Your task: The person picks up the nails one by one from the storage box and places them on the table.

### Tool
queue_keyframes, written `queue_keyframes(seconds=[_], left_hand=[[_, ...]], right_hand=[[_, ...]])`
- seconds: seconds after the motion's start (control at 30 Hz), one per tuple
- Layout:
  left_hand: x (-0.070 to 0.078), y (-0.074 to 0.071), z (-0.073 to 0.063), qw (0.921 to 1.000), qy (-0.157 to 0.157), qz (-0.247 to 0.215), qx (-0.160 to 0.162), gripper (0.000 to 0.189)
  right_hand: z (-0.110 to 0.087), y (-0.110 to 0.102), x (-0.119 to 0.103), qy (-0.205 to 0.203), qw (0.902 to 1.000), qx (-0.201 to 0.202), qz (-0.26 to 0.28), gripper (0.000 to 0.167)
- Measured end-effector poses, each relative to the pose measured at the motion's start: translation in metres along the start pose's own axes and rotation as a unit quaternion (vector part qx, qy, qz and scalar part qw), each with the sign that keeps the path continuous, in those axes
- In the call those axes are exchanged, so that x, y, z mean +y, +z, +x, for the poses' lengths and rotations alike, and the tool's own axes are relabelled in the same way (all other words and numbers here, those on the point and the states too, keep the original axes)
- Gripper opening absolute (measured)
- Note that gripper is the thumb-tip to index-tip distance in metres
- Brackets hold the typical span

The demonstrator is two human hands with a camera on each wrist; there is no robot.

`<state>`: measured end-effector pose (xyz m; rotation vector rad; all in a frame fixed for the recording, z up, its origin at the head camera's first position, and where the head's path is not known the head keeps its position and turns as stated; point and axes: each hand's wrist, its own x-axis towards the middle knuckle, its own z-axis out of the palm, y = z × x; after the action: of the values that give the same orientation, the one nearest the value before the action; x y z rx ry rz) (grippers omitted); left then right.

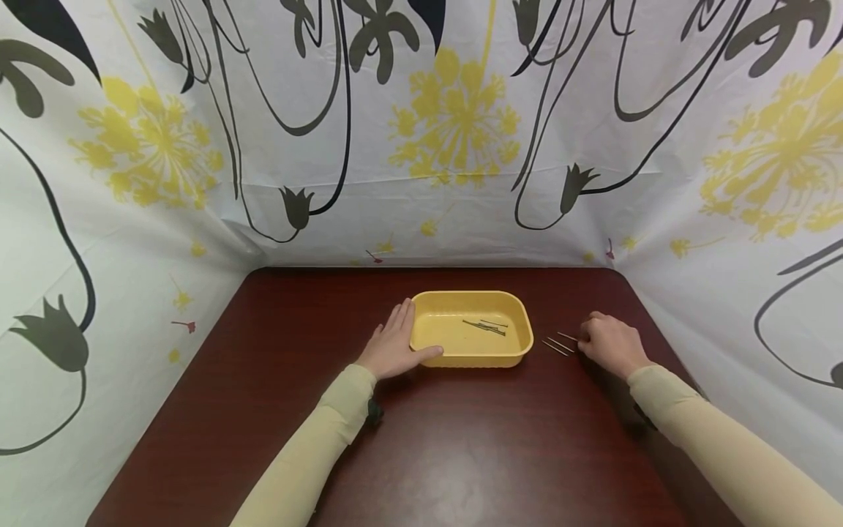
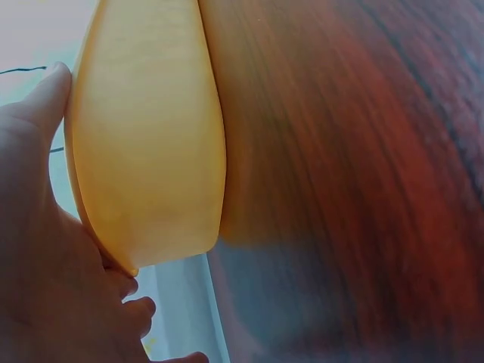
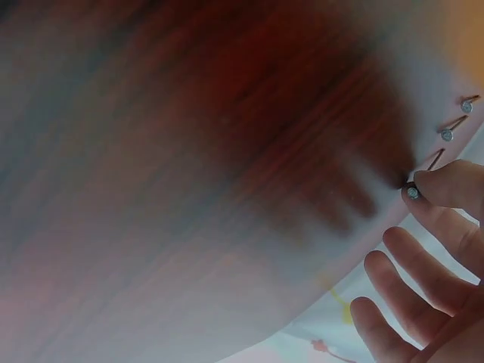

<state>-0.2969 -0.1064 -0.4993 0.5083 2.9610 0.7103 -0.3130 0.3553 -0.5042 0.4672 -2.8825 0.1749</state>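
Fingers extended, my left hand (image 1: 390, 350) lies against the left end of a yellow plastic tray (image 1: 470, 361), with the thumb over its front rim. In the left wrist view, the thumb and fingers touch the tray's rim (image 2: 74, 162). Several dark nails (image 1: 486, 327) lie loosely together inside the tray. To its right, my right hand (image 1: 612, 344) pinches a nail (image 3: 412, 192) by its head end between thumb and index finger; the other fingers are loosely bent. Two more nails, one nearer (image 3: 448, 134) and one farther (image 3: 466, 106), lie beside it on the table, roughly parallel.
The table (image 1: 500, 439) is dark reddish brown with rounded far corners. A white patterned cloth (image 1: 395, 212) hangs behind it and along both sides, close to the table's edges. Light sleeves cover both arms, and a dark item (image 1: 375, 412) shows under the left wrist.
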Motion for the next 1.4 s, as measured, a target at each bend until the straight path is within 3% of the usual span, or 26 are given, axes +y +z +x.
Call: queue_keyframes(seconds=[0.7, 0.8, 1.07, 1.4], left_hand=[[-0.001, 0.001, 0.001, 1.0000, 0.001, -0.007, -0.002, 0.124], [-0.001, 0.002, 0.001, 1.0000, -0.001, -0.006, -0.005, 0.124], [0.000, 0.001, 0.002, 0.9999, -0.003, -0.009, -0.007, 0.124], [0.001, -0.001, 0.002, 0.9999, 0.000, -0.005, -0.009, 0.124]], right_hand=[[-0.001, -0.002, -0.009, -0.009, 0.9999, 0.001, 0.004, 0.009], [0.000, -0.006, -0.010, -0.009, 0.9999, 0.012, 0.007, 0.005], [0.010, -0.020, -0.018, -0.014, 0.9993, 0.033, -0.003, 0.020], [0.021, -0.041, -0.043, -0.022, 0.9982, 0.055, 0.013, 0.021]])
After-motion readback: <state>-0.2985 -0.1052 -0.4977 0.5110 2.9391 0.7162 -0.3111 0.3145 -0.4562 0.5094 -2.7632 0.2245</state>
